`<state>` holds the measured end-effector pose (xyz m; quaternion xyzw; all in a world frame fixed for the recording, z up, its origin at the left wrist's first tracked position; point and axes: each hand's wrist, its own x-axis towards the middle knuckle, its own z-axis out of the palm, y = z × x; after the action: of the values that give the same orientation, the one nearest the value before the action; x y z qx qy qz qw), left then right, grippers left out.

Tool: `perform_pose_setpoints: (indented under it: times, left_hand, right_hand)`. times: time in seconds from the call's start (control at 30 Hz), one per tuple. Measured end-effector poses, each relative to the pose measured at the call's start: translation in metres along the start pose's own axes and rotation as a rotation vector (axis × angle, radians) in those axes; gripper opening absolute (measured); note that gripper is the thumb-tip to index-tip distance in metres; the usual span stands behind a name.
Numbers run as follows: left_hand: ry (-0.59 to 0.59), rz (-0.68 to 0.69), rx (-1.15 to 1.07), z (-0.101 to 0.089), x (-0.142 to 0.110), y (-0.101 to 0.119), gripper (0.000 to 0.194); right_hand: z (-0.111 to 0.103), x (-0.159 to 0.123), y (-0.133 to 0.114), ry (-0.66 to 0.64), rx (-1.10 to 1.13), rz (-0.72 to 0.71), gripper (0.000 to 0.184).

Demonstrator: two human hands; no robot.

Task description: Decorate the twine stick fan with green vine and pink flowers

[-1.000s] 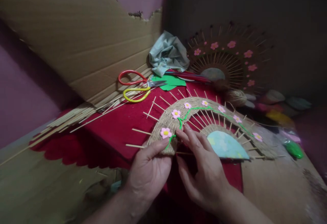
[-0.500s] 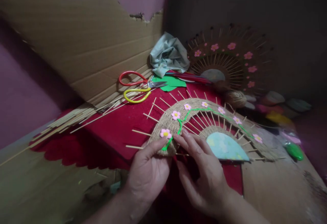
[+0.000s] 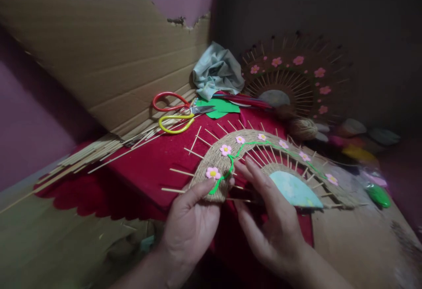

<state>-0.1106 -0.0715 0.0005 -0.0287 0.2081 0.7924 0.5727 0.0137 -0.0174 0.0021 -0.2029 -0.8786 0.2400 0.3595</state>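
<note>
A half-round woven jute piece point(image 3: 263, 142) with radiating wooden sticks, pink flowers and a green vine lies on a red cloth point(image 3: 148, 166). A pale blue half-disc point(image 3: 293, 190) forms its centre. My left hand point(image 3: 191, 223) grips the piece's lower left end, thumb pressed on the weave beside a pink flower point(image 3: 212, 173) and the green vine point(image 3: 227, 170). My right hand point(image 3: 270, 218) hovers over the sticks just right of the vine, fingers stretched out and spread, holding nothing.
Red and yellow handled scissors point(image 3: 174, 111) lie behind the piece near green paper point(image 3: 219, 106) and a crumpled pale cloth point(image 3: 217, 69). A bundle of sticks point(image 3: 99, 153) lies left, against a cardboard sheet point(image 3: 108, 56). A second flowered piece point(image 3: 293, 78), a twine ball point(image 3: 302, 127) and coloured lumps sit right.
My right hand's fingers have lifted off the green vine and shifted slightly right over the sticks. My left hand keeps its hold on the piece's end.
</note>
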Motion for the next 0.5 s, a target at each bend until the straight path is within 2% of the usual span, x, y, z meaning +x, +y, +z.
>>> perform_pose_setpoints:
  times: [0.1, 0.3, 0.43, 0.5]
  left_hand:
    - [-0.004, 0.021, -0.01, 0.0, 0.001, -0.001, 0.054]
    - [0.028, 0.005, 0.0, -0.002, 0.002, 0.001, 0.057]
    - [-0.028, -0.05, -0.014, 0.011, 0.012, 0.012, 0.058]
    - [-0.075, -0.036, 0.003, 0.019, 0.02, 0.02, 0.057]
  right_hand:
    - [-0.004, 0.007, 0.004, 0.024, -0.106, 0.029, 0.069]
    - [-0.008, 0.012, 0.011, -0.007, -0.206, 0.07, 0.07]
    - [-0.011, 0.016, 0.01, 0.002, -0.274, 0.013, 0.07]
    - [-0.012, 0.02, 0.013, -0.011, -0.317, -0.014, 0.065]
